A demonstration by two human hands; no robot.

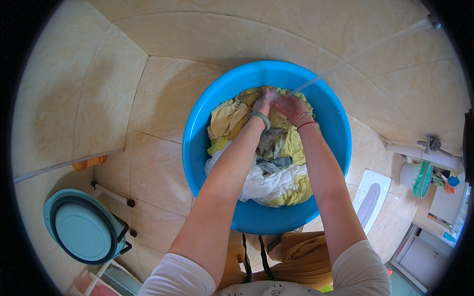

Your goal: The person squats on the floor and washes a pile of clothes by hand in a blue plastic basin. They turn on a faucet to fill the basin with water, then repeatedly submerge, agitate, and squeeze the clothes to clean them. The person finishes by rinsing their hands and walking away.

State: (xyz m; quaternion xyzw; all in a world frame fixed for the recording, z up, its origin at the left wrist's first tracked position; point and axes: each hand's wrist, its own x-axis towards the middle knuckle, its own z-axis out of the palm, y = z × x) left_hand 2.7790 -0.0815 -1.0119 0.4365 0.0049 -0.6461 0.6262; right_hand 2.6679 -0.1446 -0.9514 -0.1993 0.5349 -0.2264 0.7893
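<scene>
A large blue plastic basin (200,111) stands before me, filled with a heap of wet clothes. Yellow cloth (294,142) lies at the back and right, pale yellow fabric (227,116) at the left. White cloth (270,187) covers the front, and dark grey socks or small cloths (276,164) lie mid-heap. My left hand (264,101), with a green bangle (261,117) on its wrist, meets my right hand (292,107) over the back of the heap. A water stream (333,70) strikes where they meet; splashing blurs the fingers, so any grip on cloth is hidden.
The stream comes from a shower head or nozzle (434,23) at upper right. Tiled walls (240,35) rise behind the basin. At right are a squat toilet (370,198), a lined bin (411,177) and a wall tap (431,144). Teal folding basins (83,231) stand at left.
</scene>
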